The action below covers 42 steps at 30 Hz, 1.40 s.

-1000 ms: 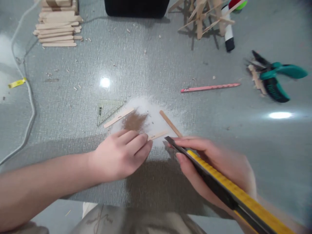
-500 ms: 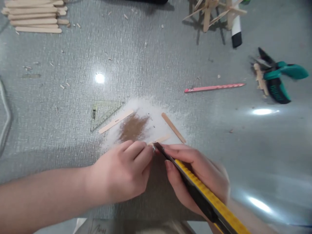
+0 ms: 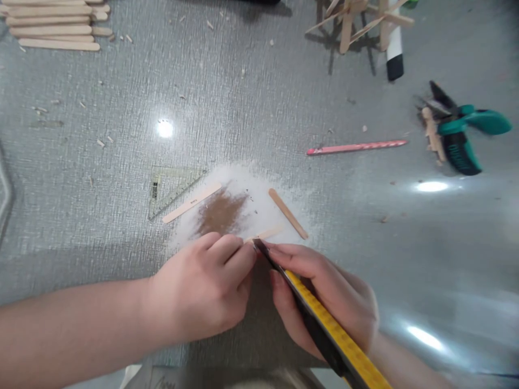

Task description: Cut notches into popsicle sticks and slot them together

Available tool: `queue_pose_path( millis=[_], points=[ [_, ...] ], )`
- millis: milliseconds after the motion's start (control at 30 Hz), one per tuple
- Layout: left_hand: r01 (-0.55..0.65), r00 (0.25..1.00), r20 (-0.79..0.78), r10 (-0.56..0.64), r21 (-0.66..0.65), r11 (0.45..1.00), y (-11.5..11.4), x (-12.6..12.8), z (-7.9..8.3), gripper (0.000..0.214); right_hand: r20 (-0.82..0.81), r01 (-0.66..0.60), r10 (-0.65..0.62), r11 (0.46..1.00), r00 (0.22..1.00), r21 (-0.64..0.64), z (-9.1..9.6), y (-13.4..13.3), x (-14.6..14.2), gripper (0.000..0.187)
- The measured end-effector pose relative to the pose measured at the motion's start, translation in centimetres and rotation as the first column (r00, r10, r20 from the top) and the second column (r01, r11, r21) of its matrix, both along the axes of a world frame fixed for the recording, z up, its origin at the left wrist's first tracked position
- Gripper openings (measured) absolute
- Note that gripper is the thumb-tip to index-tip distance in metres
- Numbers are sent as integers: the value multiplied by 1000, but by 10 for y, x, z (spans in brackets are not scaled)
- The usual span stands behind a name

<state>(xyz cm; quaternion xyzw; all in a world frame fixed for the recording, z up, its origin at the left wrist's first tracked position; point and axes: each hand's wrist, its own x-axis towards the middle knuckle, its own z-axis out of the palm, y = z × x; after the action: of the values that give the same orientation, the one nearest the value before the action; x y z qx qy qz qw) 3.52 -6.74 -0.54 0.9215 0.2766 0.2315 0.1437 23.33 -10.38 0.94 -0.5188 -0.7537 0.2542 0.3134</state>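
My right hand (image 3: 324, 292) grips a yellow and black utility knife (image 3: 320, 319), its blade tip resting on a short wooden stick (image 3: 267, 233). My left hand (image 3: 206, 286) has its fingers curled down, pressing on the near end of that same stick. The stick lies on a worn white patch (image 3: 243, 183) of the grey table (image 3: 243, 97), beside a brown scuff (image 3: 221, 210). Two more flat sticks (image 3: 192, 201) (image 3: 287, 213) lie on either side of the scuff.
A clear set square (image 3: 172, 186) lies left of the patch. A pink pencil (image 3: 357, 146) and teal pliers (image 3: 458, 132) are at the right. A pile of sticks (image 3: 52, 27) is far left; a stick structure (image 3: 357, 21) and a marker (image 3: 394, 51) are at the back.
The knife has moved left, so its tip meets the short stick by my left fingertips. The view has shifted slightly down and right.
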Motion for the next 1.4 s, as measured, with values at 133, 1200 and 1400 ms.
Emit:
queue_pose_path(
  millis=[133, 1200, 1400],
  points=[
    [-8, 1000, 0, 8, -45, 999, 0, 2, 0, 30, 34, 10, -11, 999, 999, 43, 2, -1, -3, 40],
    [-29, 1000, -13, 27, -215, 976, 31, -17, 1, 18, -97, -99, 99, 995, 990, 12, -9, 4, 32, 40],
    [23, 1000, 9, -21, -241, 970, 38, -18, -5, 24, -95, -202, 200, 979, 975, -4, -8, 10, 26, 45]
  ],
)
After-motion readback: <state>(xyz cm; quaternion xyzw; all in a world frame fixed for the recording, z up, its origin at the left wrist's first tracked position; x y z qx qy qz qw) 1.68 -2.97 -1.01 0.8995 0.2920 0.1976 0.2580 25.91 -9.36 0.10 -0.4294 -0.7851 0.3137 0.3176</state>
